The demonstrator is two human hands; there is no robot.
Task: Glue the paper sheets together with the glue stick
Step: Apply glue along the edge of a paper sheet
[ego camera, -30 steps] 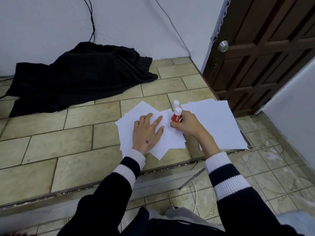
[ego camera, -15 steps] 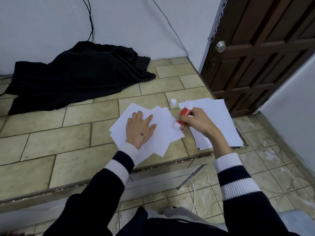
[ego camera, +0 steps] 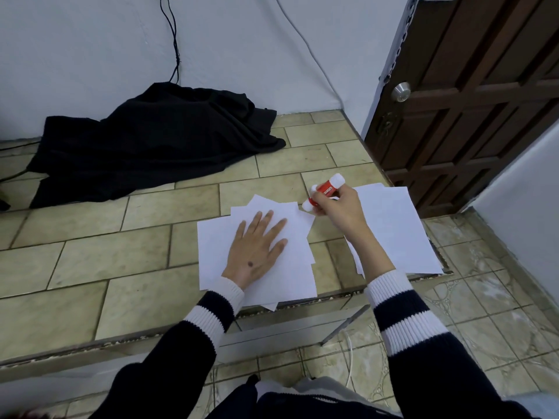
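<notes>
Lying tilted between fingers (ego camera: pixel 325 204): glue stick (ego camera: pixel 326 189)

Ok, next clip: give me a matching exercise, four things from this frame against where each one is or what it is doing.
Things:
1. left hand
2. right hand
3. black cloth
4. glue stick

States:
A. heaped on the floor by the wall
B. pressed flat on the left paper pile
C. held tilted above the floor
D. over the gap between the two piles, fingers curled

Pairs: 1-B, 2-D, 3-A, 4-C
</notes>
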